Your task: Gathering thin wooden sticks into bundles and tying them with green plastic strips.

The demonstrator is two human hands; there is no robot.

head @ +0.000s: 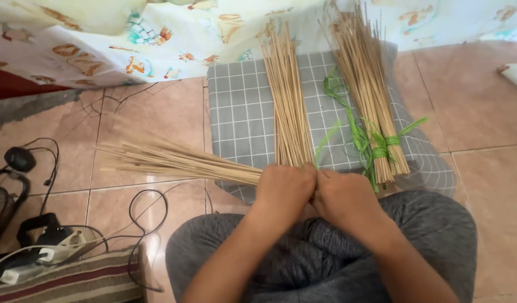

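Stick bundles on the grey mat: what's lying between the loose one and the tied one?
In the head view, green strips lie on the checked mat between them.

stick bundles (288,95): 3 | grey checked cushion (241,112): 1 | hands (284,188): 2

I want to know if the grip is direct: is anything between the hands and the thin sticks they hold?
Nothing visible. The left hand and right hand close bare on the stick bundles above the grey checked cushion.

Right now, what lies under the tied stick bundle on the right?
The tied stick bundle rests on a grey checked cushion, with green strips beside it. The floor under the cushion is hidden.
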